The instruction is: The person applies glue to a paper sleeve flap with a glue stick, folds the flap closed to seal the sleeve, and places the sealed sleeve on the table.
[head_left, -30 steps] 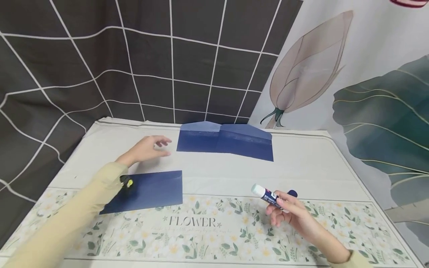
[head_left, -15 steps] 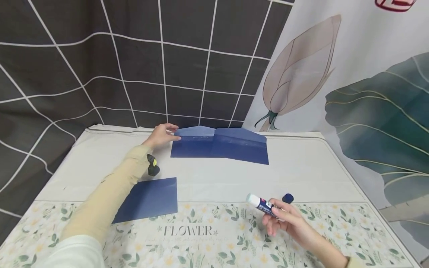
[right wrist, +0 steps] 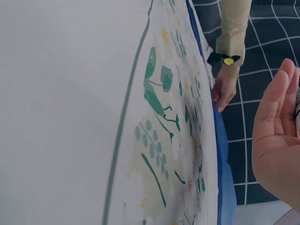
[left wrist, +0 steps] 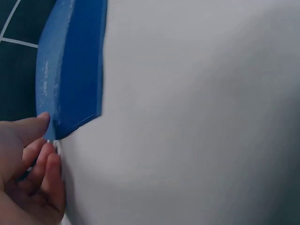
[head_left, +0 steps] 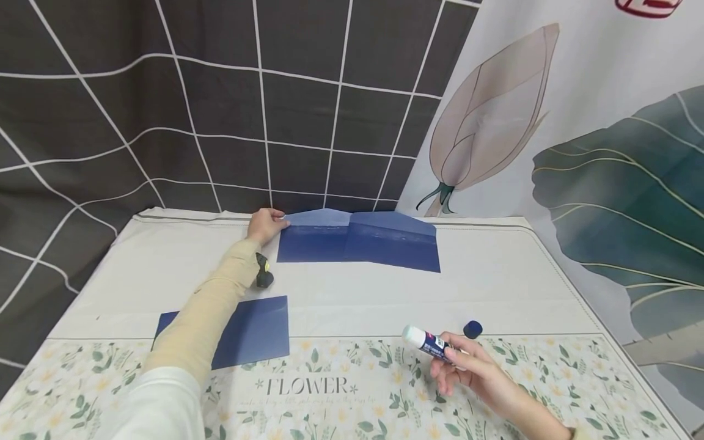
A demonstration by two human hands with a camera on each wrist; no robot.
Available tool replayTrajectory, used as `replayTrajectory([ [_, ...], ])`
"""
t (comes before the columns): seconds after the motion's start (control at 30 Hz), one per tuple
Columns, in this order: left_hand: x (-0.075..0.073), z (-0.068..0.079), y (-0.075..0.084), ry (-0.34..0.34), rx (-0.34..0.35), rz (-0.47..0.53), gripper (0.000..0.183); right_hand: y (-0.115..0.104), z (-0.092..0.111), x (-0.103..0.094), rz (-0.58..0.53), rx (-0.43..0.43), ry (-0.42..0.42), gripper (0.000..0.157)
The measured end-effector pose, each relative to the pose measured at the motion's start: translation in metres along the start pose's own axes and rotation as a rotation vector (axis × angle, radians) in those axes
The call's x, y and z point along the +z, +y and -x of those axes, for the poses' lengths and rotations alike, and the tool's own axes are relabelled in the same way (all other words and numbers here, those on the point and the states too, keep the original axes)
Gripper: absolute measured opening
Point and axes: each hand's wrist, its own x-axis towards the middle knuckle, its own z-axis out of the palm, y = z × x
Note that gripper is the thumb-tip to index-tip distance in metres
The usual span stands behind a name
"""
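Note:
Two dark blue envelopes lie side by side at the back of the table, overlapping in the middle, flaps raised toward the curtain. At the outer end of the left envelope, my left hand pinches the flap's corner; the left wrist view has the thumb over the flap and curled fingers below. The right envelope is untouched. My right hand grips an uncapped glue stick, its pale tip pointing left. In the right wrist view the glue stick is almost wholly out of frame beside the hand.
Another blue envelope lies front left, partly hidden under my left sleeve. The dark blue cap stands just beyond my right hand. A flower-printed cloth covers the table, and a dark checked curtain hangs along its back edge.
My left hand has reached away and slightly right, from above the bare cloth to the left envelope's flap, and now pinches it. My right hand keeps holding the glue stick, nearly unmoved.

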Motion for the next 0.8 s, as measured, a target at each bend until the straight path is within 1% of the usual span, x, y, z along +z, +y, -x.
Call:
replayTrajectory([
  [0.23, 0.005, 0.001, -0.003, 0.053, -0.019, -0.021, 0.031, 0.002, 0.001, 0.002, -0.001, 0.000, 0.007, 0.034],
  [0.3, 0.005, 0.002, -0.003, 0.052, -0.023, -0.024, 0.030, 0.002, 0.000, 0.002, -0.002, 0.004, 0.011, 0.033],
  [0.47, 0.002, 0.001, 0.000, 0.021, -0.021, -0.007, 0.030, 0.003, 0.001, 0.000, -0.018, 0.017, 0.017, 0.033],
  [0.6, -0.003, -0.003, 0.000, -0.008, -0.039, 0.072, 0.031, 0.004, 0.001, -0.001, -0.031, 0.023, 0.014, 0.033],
  [0.7, -0.010, -0.005, 0.001, -0.035, -0.059, 0.192, 0.033, 0.003, 0.000, -0.001, -0.030, 0.028, 0.019, 0.032],
  [0.8, -0.017, -0.004, 0.004, -0.048, -0.063, 0.279, 0.034, 0.003, 0.000, 0.000, -0.025, 0.036, 0.027, 0.031],
])
